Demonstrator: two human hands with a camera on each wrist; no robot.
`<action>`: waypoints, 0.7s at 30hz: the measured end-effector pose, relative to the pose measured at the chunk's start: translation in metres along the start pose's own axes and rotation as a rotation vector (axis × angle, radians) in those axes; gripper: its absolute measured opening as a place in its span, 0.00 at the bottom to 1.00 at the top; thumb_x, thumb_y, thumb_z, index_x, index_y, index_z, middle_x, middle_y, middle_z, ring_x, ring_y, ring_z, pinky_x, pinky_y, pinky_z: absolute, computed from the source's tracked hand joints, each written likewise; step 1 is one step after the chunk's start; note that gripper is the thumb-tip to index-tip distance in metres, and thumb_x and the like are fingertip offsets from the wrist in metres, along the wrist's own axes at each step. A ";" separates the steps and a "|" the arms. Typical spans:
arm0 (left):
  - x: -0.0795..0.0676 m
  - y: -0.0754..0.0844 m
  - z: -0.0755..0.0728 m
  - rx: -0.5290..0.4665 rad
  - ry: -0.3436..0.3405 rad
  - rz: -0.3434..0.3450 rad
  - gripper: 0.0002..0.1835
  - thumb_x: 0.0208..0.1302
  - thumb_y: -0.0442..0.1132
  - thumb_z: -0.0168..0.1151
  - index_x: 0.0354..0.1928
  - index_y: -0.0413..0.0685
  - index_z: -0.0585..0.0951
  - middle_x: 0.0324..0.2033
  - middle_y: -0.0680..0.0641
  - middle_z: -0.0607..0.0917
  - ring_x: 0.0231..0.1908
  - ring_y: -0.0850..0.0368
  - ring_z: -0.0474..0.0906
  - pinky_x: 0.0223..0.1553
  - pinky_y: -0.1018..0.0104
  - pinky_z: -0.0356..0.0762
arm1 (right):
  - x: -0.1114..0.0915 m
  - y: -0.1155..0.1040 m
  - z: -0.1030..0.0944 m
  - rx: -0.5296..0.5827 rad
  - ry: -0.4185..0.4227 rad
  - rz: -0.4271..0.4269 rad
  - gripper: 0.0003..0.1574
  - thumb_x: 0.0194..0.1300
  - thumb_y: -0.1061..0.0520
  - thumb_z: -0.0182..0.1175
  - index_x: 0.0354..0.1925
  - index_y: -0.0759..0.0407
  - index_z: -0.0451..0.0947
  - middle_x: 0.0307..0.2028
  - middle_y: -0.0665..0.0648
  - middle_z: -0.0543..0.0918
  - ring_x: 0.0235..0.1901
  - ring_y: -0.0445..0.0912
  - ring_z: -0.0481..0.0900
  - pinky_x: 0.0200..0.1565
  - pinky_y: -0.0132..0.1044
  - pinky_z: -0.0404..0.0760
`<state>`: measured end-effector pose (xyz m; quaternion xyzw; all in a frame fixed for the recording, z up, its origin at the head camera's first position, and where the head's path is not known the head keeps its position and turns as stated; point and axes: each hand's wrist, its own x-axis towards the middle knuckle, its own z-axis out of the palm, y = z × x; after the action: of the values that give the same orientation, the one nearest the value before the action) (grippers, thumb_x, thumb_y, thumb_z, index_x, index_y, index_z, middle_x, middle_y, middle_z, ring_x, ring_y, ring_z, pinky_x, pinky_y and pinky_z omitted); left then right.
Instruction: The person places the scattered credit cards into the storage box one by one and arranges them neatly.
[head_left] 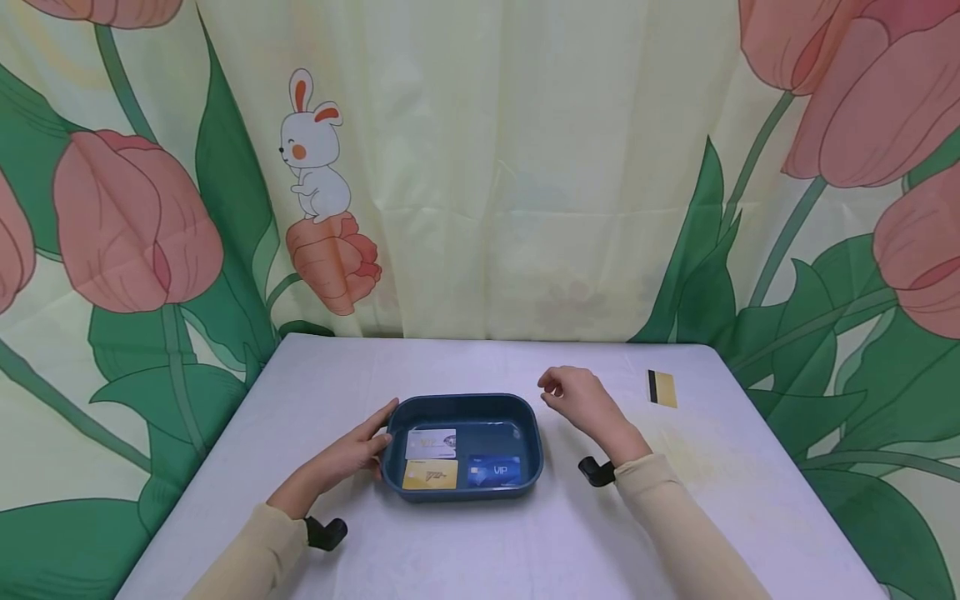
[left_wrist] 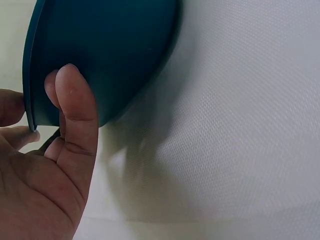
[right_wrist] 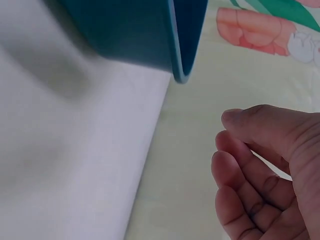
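Note:
A dark blue rectangular tray (head_left: 497, 437) sits on the table, holding a silver card (head_left: 422, 446), a gold card (head_left: 417, 475) and a blue VIP card (head_left: 491, 473). My left hand (head_left: 348, 457) grips the tray's left end; in the left wrist view its fingers (left_wrist: 77, 110) lie along the outer wall and around the rim. To the right of the tray, my right hand (head_left: 588, 408) hovers with loosely bent fingers. Nothing shows between its thumb and fingertips (right_wrist: 227, 167) in the right wrist view. Beyond it lies another gold card (head_left: 664, 390) with a black stripe.
A white cloth covers the table (head_left: 465, 550). Behind its back edge hangs a curtain (head_left: 510, 167) printed with tulips and a rabbit. Each wrist wears a small black camera mount, such as the right one (head_left: 596, 472).

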<state>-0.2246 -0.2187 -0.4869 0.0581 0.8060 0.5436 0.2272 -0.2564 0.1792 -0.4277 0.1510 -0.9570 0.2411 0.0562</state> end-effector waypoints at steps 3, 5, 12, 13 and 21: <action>0.000 0.000 0.000 0.000 0.000 0.001 0.36 0.81 0.36 0.44 0.84 0.60 0.47 0.82 0.38 0.46 0.35 0.49 0.77 0.37 0.59 0.79 | -0.001 0.007 -0.002 0.006 0.005 0.011 0.08 0.66 0.61 0.68 0.44 0.56 0.86 0.37 0.52 0.87 0.37 0.45 0.82 0.41 0.42 0.83; 0.000 -0.001 0.000 0.000 -0.002 0.002 0.36 0.81 0.36 0.44 0.84 0.60 0.47 0.82 0.38 0.46 0.35 0.49 0.77 0.37 0.59 0.79 | -0.002 0.011 -0.002 0.002 0.008 0.018 0.08 0.65 0.61 0.68 0.44 0.57 0.86 0.37 0.52 0.87 0.37 0.45 0.82 0.41 0.42 0.83; -0.001 -0.001 -0.001 0.003 -0.005 0.002 0.36 0.81 0.37 0.45 0.84 0.62 0.48 0.82 0.38 0.47 0.37 0.48 0.78 0.38 0.59 0.80 | -0.003 0.021 -0.008 0.002 0.013 0.060 0.09 0.66 0.60 0.67 0.46 0.56 0.86 0.38 0.53 0.87 0.38 0.46 0.82 0.41 0.42 0.82; -0.001 -0.001 -0.001 0.003 -0.004 0.002 0.36 0.81 0.37 0.45 0.84 0.62 0.48 0.82 0.38 0.47 0.37 0.48 0.78 0.38 0.58 0.80 | -0.003 0.022 -0.010 0.001 0.013 0.062 0.09 0.67 0.59 0.67 0.46 0.56 0.86 0.38 0.53 0.87 0.38 0.46 0.82 0.40 0.42 0.82; -0.001 -0.002 -0.001 0.003 -0.006 0.001 0.36 0.81 0.38 0.45 0.84 0.62 0.48 0.82 0.38 0.47 0.36 0.48 0.77 0.38 0.58 0.80 | -0.007 0.031 -0.018 0.003 0.023 0.081 0.10 0.67 0.58 0.68 0.47 0.57 0.86 0.37 0.53 0.87 0.38 0.47 0.81 0.40 0.42 0.81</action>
<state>-0.2235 -0.2208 -0.4881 0.0603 0.8059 0.5424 0.2294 -0.2592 0.2152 -0.4267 0.1093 -0.9613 0.2465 0.0571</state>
